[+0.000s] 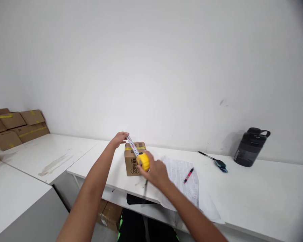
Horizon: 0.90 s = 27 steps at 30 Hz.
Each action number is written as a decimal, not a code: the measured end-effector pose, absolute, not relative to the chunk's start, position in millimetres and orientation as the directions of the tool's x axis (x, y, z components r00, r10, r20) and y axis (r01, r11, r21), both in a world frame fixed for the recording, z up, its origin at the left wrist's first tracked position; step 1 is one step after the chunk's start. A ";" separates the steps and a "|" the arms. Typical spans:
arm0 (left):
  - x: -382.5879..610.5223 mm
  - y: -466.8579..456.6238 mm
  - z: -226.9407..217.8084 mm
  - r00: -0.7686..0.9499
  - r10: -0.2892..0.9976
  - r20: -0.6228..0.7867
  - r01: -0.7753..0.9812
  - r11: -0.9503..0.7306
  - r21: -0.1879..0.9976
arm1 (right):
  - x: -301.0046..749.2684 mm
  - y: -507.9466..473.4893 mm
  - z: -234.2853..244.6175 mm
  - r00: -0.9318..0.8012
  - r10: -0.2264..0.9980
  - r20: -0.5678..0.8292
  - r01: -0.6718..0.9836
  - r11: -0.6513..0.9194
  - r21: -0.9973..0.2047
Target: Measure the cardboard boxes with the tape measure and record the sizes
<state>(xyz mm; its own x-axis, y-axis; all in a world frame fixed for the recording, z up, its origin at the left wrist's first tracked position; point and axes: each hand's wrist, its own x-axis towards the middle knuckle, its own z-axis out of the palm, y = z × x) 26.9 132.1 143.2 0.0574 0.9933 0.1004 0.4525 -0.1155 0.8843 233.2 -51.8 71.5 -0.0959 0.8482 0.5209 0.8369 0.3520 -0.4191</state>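
A small brown cardboard box with yellow tape stands upright on the white table. My right hand grips the yellow case of a tape measure at the box's near right side. The silver blade runs out from the case across the box's top, slanting up and to the left. At the far left corner of the box, my left hand pinches the end of the blade. Part of the box front is hidden behind the case and my right hand.
Right of the box lie printed papers with a red and black pen on them. Farther right are a black pen, a dark teal object and a dark bottle. Cardboard boxes are stacked at far left; another box sits below.
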 end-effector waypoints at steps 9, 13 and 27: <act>66.3 152.7 113.5 0.151 0.981 0.125 0.769 -0.196 0.609 | 178.9 -43.7 69.3 -0.001 0.899 0.438 0.842 0.237 -0.485; 59.4 148.5 103.0 0.187 0.974 0.127 0.813 -0.226 0.536 | 179.0 -28.9 80.8 -0.018 0.906 0.424 0.842 0.242 -0.482; 23.9 92.2 94.0 0.160 0.925 0.345 0.656 -0.361 0.663 | 224.2 -52.4 64.0 0.391 0.846 0.363 0.485 0.145 -0.862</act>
<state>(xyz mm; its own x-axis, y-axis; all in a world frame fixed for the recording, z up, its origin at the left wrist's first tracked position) 23.9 92.2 94.0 0.1603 0.9248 0.3450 0.6562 -0.3609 0.6627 224.2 -52.4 64.0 0.3915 0.8455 0.3631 0.4854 0.1455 -0.8621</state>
